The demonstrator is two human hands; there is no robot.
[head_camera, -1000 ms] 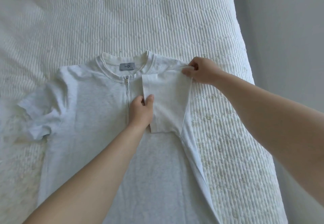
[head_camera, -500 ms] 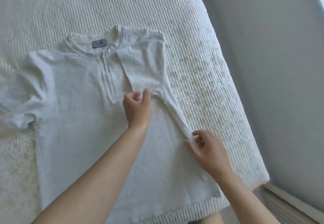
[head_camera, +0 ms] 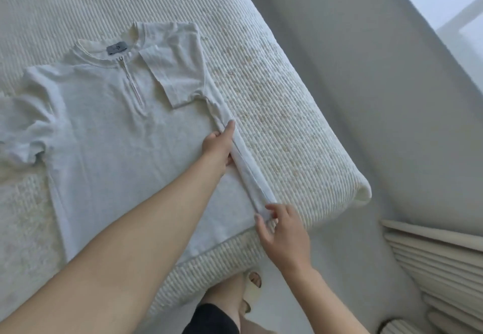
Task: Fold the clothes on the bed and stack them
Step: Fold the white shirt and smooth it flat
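So the right hand [head_camera: 283, 231] is down at the bottom corner of the t-shirt [head_camera: 125, 145], thumb and fingers pinching the hem end of a narrow fold that runs along the shirt's edge. The left hand [head_camera: 218, 145] is further up that same fold, fingers pretty much straight and laid flat along the crease, pressing it down rather than grabbing anything.

The shirt itself is a pale grey short-sleeve one lying flat, front up, on the bed [head_camera: 274, 103], close to the bed's corner. It's got a short zipper [head_camera: 132, 84] running down from the collar and a small dark label [head_camera: 116, 48] inside the neck. The sleeve [head_camera: 177, 77] on the folded side is already flipped inward across the chest, just beside the zipper. The other sleeve [head_camera: 23, 135] is spread out, a bit rumpled, on the far side of the shirt from the hands.

The bed cover is a ribbed white quilt. Past the shirt's hem, off the bed edge, you can see the person's leg and a light-coloured slipper [head_camera: 252, 288] on the floor.
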